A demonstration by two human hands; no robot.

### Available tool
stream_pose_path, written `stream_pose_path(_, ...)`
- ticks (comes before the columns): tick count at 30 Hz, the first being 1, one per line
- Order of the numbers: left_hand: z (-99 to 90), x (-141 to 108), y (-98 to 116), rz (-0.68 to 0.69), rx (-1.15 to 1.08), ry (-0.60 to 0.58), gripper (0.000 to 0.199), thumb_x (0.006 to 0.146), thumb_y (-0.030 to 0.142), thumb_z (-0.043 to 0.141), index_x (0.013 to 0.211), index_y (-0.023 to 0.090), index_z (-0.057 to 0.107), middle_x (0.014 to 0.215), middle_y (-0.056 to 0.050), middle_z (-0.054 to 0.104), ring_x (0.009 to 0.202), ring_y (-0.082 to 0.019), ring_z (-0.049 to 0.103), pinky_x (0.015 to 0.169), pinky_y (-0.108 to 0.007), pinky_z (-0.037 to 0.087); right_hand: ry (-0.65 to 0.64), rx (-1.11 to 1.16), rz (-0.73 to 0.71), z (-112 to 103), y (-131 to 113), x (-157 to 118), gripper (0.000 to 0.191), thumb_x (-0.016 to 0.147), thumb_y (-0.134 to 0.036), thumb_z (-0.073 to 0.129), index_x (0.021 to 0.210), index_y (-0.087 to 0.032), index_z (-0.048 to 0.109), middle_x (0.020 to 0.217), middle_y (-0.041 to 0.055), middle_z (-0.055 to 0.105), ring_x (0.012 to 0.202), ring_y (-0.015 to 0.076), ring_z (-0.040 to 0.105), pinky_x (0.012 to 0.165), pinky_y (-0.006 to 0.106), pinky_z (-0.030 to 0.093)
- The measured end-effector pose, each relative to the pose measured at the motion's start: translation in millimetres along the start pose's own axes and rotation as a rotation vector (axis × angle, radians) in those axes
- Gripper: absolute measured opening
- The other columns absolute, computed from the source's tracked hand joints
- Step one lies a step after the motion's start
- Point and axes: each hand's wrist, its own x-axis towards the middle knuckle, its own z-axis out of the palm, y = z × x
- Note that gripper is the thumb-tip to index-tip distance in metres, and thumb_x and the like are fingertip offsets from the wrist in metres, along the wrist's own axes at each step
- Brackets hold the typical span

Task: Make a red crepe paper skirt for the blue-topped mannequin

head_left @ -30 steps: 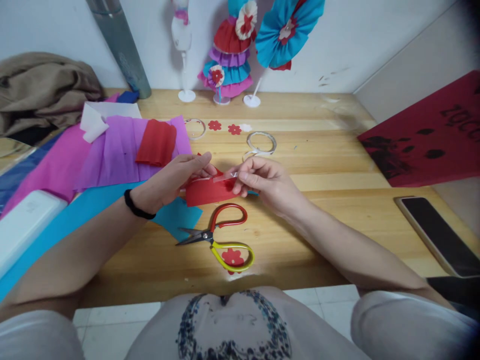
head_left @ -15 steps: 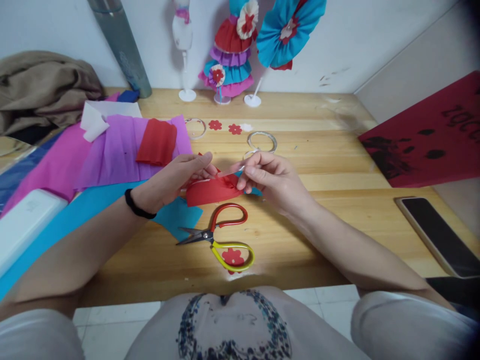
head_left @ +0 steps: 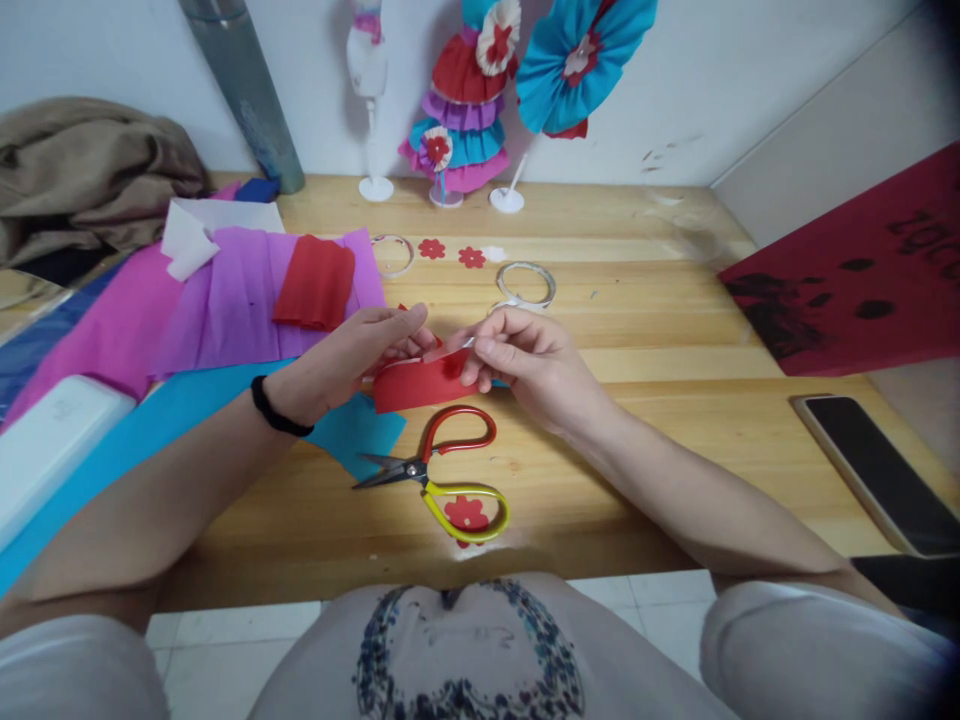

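My left hand point(head_left: 375, 352) is closed on the left end of a red crepe paper strip point(head_left: 416, 386), thumb on top. A narrow, translucent strip of tape point(head_left: 448, 350) runs along the paper's upper edge and lifts off toward the right. Its white end is pinched between the thumb and fingers of my right hand point(head_left: 525, 355), whose lower fingers hang by the paper's right end. Just below lie scissors point(head_left: 416, 470), blades apart, with one red and one yellow handle. A red paper flower point(head_left: 466, 513) shows through the yellow loop. Blue paper point(head_left: 364, 435) lies partly under the left wrist.
Tape rolls point(head_left: 551, 287) and small red paper flowers point(head_left: 471, 258) lie beyond my hands. Purple crepe paper point(head_left: 225, 310) with a red piece point(head_left: 315, 282) spreads left. Paper-decorated stands point(head_left: 507, 200) line the wall beside a bottle point(head_left: 251, 100). A phone point(head_left: 877, 470) lies right.
My right hand has moved slightly left and down, bringing the tape's end closer to the red paper. My left hand has hardly moved.
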Motion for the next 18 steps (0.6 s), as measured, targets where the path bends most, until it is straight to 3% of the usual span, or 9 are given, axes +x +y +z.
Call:
stream_pose_path(7,-1.5,-0.4,0.2,0.002,0.026,-0.03,0.041,0.096,0.044,0.055,0.076,0.012,0.071,0.066,-0.007,0.066,0.054,-0.011,0.055,0.046,-0.021,0.034,-0.008,-0.005,-0.002,1.3,3.6,1.4,0.033,0.077,-0.045,0.082,0.073,-0.02,0.062,0.064,0.0007,0.07,0.053,0.0109,0.059,0.051,0.023,0.045)
stream_pose_path(18,-1.3,-0.6,-0.4,0.006,0.017,-0.007,0.039,0.092,0.046,0.061,0.077,0.011,0.072,0.07,-0.007,0.068,0.06,-0.012,0.06,0.054,-0.021,0.042,0.0,-0.006,0.024,1.3,3.9,0.7,0.034,0.074,-0.047,0.083,0.072,-0.02,0.062,0.064,-0.0003,0.069,0.053,0.0104,0.059,0.05,0.023,0.045)
